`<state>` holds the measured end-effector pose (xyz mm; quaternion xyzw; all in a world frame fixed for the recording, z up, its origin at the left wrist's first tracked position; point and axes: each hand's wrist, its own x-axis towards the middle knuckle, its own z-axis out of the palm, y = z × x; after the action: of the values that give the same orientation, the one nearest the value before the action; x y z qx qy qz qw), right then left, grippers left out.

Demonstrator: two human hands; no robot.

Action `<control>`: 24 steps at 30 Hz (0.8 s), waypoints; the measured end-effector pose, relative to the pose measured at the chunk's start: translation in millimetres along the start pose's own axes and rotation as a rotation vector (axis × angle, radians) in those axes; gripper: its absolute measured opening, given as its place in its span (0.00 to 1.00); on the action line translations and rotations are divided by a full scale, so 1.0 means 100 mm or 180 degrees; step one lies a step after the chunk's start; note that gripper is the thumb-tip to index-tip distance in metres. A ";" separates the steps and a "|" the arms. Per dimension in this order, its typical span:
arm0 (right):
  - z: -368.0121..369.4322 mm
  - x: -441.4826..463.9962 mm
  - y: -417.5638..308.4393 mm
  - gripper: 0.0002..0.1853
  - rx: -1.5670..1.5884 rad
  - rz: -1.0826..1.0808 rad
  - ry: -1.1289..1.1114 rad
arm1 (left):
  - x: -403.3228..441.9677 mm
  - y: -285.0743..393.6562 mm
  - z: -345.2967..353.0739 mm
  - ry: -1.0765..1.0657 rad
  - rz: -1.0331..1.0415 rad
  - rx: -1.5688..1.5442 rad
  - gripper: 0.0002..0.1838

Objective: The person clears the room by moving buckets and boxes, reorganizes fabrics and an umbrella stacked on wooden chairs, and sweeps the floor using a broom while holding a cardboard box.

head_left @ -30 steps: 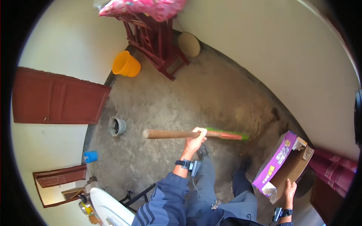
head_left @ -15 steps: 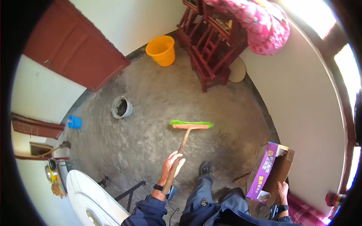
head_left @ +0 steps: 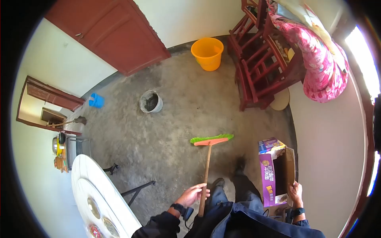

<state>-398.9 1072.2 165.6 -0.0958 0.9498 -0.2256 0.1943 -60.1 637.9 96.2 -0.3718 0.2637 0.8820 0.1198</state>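
A broom (head_left: 211, 141) with an orange head and green bristles rests on the concrete floor in front of me. My left hand (head_left: 194, 194) is closed round its wooden handle near the top end. To my right hangs an open cardboard box (head_left: 266, 174) with a purple printed side, its mouth turned toward the right. My right hand (head_left: 295, 192) grips the box by its right-hand edge, the fingers partly hidden behind the cardboard. The inside of the box is dark, and I cannot make out anything in it.
A grey bucket (head_left: 151, 102), an orange bucket (head_left: 207, 54) and a blue bucket (head_left: 96, 100) stand on the floor. Red wooden chairs (head_left: 258, 75) are stacked at the far right. A white table (head_left: 85, 170) with dark legs is at my left.
The view has turned left and I have stepped, my other foot now showing ahead. The broom's handle is more upright in view, and the box is still in my right hand.
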 end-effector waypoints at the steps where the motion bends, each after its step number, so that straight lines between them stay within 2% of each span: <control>1: 0.01 0.07 -0.12 0.10 -0.0039 -0.0035 -0.0081 | -0.07 0.03 0.07 0.0185 -0.0123 -0.0080 0.26; 4: 0.03 0.36 -0.18 0.11 -0.0489 -0.0236 -0.0300 | -0.24 -0.11 0.22 0.0666 -0.0261 -0.0177 0.24; 6: -0.03 0.40 -0.68 0.11 -0.0572 -0.0405 -0.0381 | -0.29 -0.02 0.08 0.0846 -0.0564 -0.0100 0.21; 7: -0.09 0.43 -0.76 0.12 -0.0642 -0.0304 -0.0510 | -0.30 0.02 0.17 0.0907 -0.0650 -0.0032 0.11; 10: 0.17 0.58 -1.14 0.12 -0.0841 -0.0410 -0.0662 | -0.73 0.37 -0.07 0.0761 -0.0431 -0.0165 0.05; 11: 0.24 0.62 -1.28 0.13 -0.0817 -0.0474 -0.0712 | -0.96 0.54 -0.15 0.0984 -0.0221 -0.0008 0.05; 13: 0.39 0.72 -1.58 0.13 -0.0815 -0.0577 -0.0688 | -1.30 0.69 -0.33 0.1235 -0.0115 -0.0328 0.06; 14: 0.13 0.94 -1.49 0.13 -0.0922 -0.0596 -0.0650 | -1.14 0.59 -0.14 0.1271 -0.0109 -0.0552 0.06; 17: 0.37 1.12 -2.00 0.14 -0.0827 -0.0845 -0.0711 | -1.42 0.60 -0.41 0.1742 0.0425 -0.1032 0.08; 19: 0.29 1.52 -2.09 0.14 -0.0730 -0.1034 -0.0703 | -1.31 0.73 -0.24 0.1951 0.0562 -0.1248 0.09; 20: 0.34 1.63 -2.22 0.14 -0.0665 -0.1121 -0.0669 | -1.29 0.81 -0.40 0.1924 0.0532 -0.1298 0.10; 21: 0.32 1.35 -2.30 0.13 -0.0835 -0.1058 -0.0537 | -1.39 0.79 -0.78 0.1778 0.0372 -0.1321 0.10; 22: 0.38 1.58 -2.43 0.13 -0.0910 -0.1029 -0.0602 | -1.28 0.93 -0.98 0.1763 0.0345 -0.1347 0.10; 24: 0.37 1.72 -2.71 0.13 -0.1127 -0.0866 -0.0717 | -1.18 1.17 -1.42 0.1868 0.0546 -0.1509 0.08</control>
<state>-514.2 773.3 205.3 -0.2799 0.9253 -0.0677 0.2469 58.6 460.2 142.1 -0.6023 0.1057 0.7814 -0.1242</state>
